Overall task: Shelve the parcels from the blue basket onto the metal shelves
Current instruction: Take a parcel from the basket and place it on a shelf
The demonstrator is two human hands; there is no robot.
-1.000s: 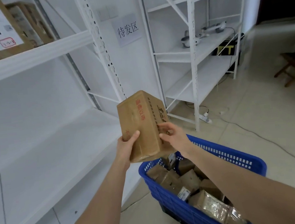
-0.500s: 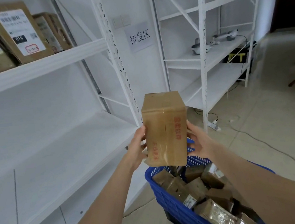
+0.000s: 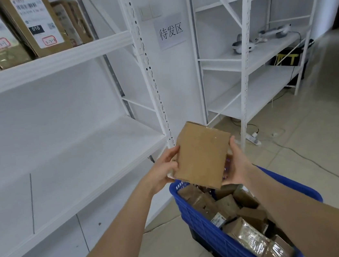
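Observation:
I hold a brown cardboard parcel (image 3: 203, 156) in the air above the far end of the blue basket (image 3: 198, 216). My left hand (image 3: 165, 169) grips its left edge and my right hand (image 3: 235, 163) grips its right edge. A plain brown face of the parcel is turned toward me. The basket stands on the floor and holds several more brown parcels (image 3: 236, 209). The white metal shelf (image 3: 66, 168) lies to the left, its middle board bare. On the upper board (image 3: 49, 64) stand several labelled parcels (image 3: 38, 24).
A second white shelf unit (image 3: 247, 59) stands at the back right with white devices (image 3: 243, 44) on it. A paper sign (image 3: 170, 32) hangs on the wall between the units. A power strip (image 3: 254, 139) and cables lie on the tiled floor.
I have turned the parcel in both hands, so a plain face shows instead of the taped, red-printed sides. It stays above the basket's far end.

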